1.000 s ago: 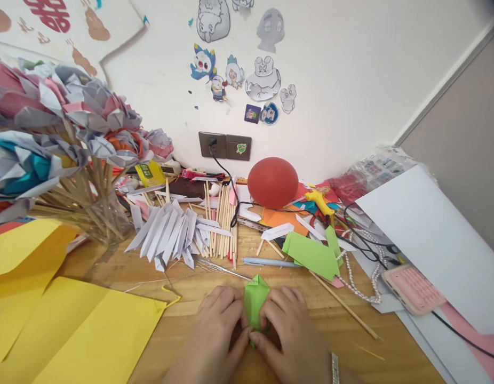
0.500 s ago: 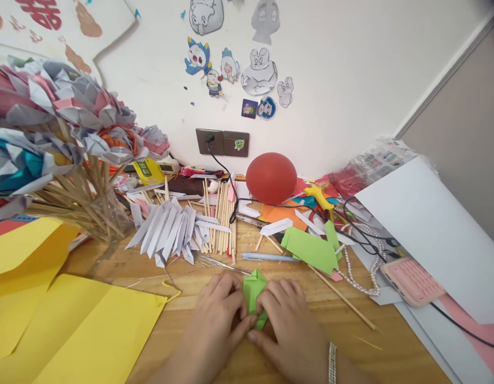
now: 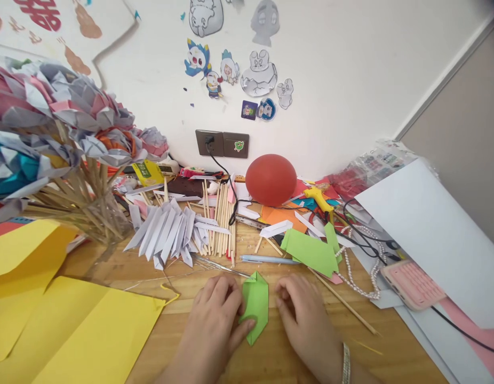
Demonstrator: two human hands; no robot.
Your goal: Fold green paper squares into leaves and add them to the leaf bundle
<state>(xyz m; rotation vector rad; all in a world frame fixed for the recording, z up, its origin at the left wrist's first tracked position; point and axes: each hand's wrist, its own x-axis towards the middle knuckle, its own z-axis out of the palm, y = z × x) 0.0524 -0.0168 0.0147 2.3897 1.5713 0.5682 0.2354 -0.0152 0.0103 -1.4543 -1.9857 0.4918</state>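
A small folded piece of green paper (image 3: 255,305) with pointed ends lies near the front of the wooden table. My left hand (image 3: 217,320) is closed on its left edge, the thumb resting on top of the paper and the other fingers curled beside it. To the right of the paper, a short gap away, my right hand (image 3: 307,314) has loosely bent fingers and nothing visible in them. A sparkly bracelet (image 3: 345,364) circles my right wrist. Thin metallic wires (image 3: 223,265) reach the paper's top end. A light-blue pen (image 3: 269,259) lies just behind.
Folded white paper strips (image 3: 167,232) and wooden sticks (image 3: 223,218) lie behind my left hand. Green sheets (image 3: 311,249), a pearl string (image 3: 353,277) and a yellow glue gun (image 3: 319,198) are at right. Yellow paper (image 3: 98,330), paper flowers (image 3: 87,106) and a red balloon (image 3: 271,180) surround.
My right hand has let go of the green paper and moved right. More of the paper shows now, and its lower point is uncovered. My left hand stays on it.
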